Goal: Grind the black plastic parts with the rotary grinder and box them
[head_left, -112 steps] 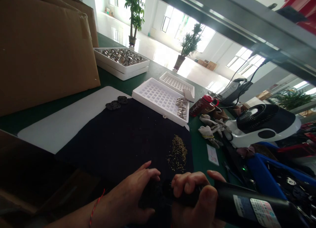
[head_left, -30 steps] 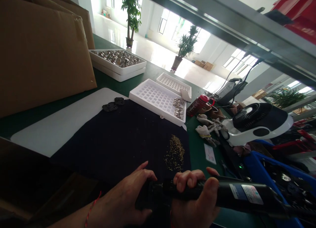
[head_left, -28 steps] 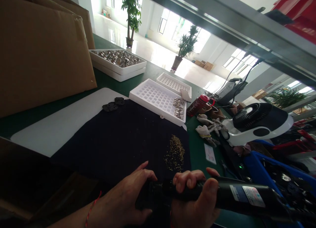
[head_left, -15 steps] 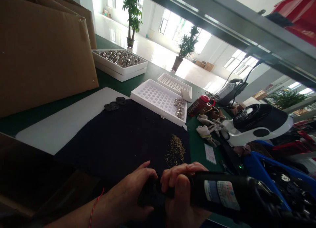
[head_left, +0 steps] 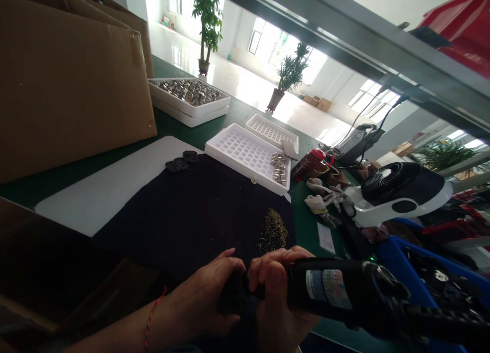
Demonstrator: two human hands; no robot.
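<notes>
My right hand (head_left: 277, 297) is wrapped round the front of a black electric screwdriver (head_left: 360, 297) with white and blue labels, its cable running off to the right. The tool lies nearly level, its tip pointing left at a dark plastic part (head_left: 234, 294). That part is gripped by my left hand (head_left: 212, 292), thumb and fingers curled around it. Shadow hides the tip and most of the part, so I cannot tell whether they touch. Just beyond my hands, a heap of small brass-coloured screws (head_left: 276, 228) lies on the dark cloth (head_left: 184, 225). Farther back sit several black plastic parts (head_left: 178, 164).
A white tray (head_left: 233, 144) with metal pieces at its right end stands behind the cloth. Another tray (head_left: 187, 119) full of metal pieces is farther left, beside a large cardboard box (head_left: 76, 87). Rightward are a red bottle (head_left: 308, 164), gloves (head_left: 319, 200), a fan (head_left: 401, 190) and a blue bin (head_left: 398, 256).
The screwdriver and my right hand have shifted slightly left, and the tool's rear end has risen a little. My left hand keeps its hold on the dark part. The view has shifted slightly.
</notes>
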